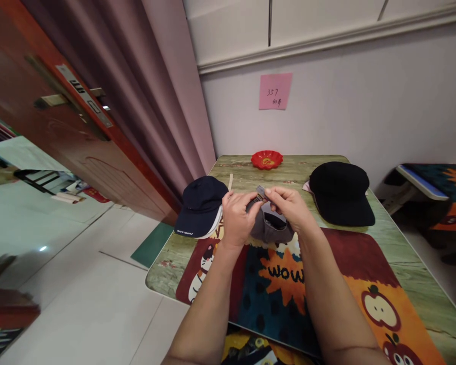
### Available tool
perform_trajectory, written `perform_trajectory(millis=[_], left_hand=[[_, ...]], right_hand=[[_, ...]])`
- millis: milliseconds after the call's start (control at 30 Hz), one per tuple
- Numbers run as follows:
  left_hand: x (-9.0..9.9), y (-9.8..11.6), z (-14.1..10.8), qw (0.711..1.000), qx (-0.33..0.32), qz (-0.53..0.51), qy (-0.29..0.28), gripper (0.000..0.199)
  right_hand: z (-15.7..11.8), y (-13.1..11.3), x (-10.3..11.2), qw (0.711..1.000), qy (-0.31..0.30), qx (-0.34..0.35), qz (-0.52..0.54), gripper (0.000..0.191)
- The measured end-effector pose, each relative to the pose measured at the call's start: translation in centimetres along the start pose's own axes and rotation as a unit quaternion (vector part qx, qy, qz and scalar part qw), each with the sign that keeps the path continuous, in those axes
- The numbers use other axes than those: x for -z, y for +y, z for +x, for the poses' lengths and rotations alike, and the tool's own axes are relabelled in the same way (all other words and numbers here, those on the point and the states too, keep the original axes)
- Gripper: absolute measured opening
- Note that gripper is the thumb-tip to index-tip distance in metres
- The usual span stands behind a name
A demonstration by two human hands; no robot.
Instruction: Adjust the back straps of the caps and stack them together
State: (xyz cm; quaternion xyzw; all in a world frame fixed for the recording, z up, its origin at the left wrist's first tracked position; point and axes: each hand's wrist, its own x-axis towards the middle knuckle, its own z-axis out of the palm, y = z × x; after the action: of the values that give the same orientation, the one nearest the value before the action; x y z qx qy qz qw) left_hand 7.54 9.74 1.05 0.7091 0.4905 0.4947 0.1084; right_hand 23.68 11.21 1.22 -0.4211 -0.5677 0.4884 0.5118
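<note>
A grey cap [268,232] is held over the middle of the table, its back opening facing me. At its back, the grey adjusting strap [261,191] is raised between my two hands. My left hand [236,218] pinches the strap near what looks like a small metal buckle. From the other side, the thumb and fingers of my right hand [289,205] are closed on the strap's end. Left of the hands lies a navy cap [203,203] with white on its brim edge. A black cap [340,192] lies to the right.
The marbled green table [167,271] carries a colourful mat [251,304] with "WOW" on it. A red scalloped dish [266,159] stands at the back, below a pink note [275,91] on the wall. An ajar wooden door [110,172] and a curtain [148,91] border the left side.
</note>
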Motion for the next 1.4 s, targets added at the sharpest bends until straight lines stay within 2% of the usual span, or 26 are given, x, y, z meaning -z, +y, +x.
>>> perform_trajectory(millis=[67,167,367,500,767,1000,1233,1400], left_hand=[[-0.1,-0.1,-0.1,0.998,0.030,-0.061,0.013,0.011],[-0.4,-0.5,-0.3,0.982,0.084,-0.163,0.035,0.016],[-1.2,-1.5,-0.6,0.925,0.225,-0.305,0.033,0.032],[-1.5,-1.3,-0.7,0.896,0.263,-0.356,0.031,0.037],[-1.5,-1.1,-0.7,0.890,0.268,-0.368,0.032,0.036],[-1.3,-1.3,-0.8,0.891,0.269,-0.365,0.019,0.036],[-0.4,-2.2,-0.9,0.924,0.221,-0.309,-0.045,0.032],[0.4,-2.0,-0.9,0.943,0.179,-0.267,-0.084,0.028]], right_hand=[[0.1,0.0,0.1,1.000,0.007,-0.001,-0.008,0.044],[0.2,0.2,0.0,1.000,0.012,-0.008,-0.011,0.040],[0.3,0.5,-0.5,1.000,0.001,-0.022,0.004,0.035],[0.3,0.5,-0.7,0.999,-0.002,-0.040,0.007,0.034],[0.3,0.6,-0.7,0.998,-0.019,-0.058,0.008,0.027],[0.2,0.5,-0.4,0.998,-0.048,-0.036,-0.017,0.033],[-0.1,0.4,0.6,0.996,-0.067,-0.002,-0.051,0.032],[-0.4,-0.1,1.1,0.994,-0.092,-0.001,-0.059,0.032]])
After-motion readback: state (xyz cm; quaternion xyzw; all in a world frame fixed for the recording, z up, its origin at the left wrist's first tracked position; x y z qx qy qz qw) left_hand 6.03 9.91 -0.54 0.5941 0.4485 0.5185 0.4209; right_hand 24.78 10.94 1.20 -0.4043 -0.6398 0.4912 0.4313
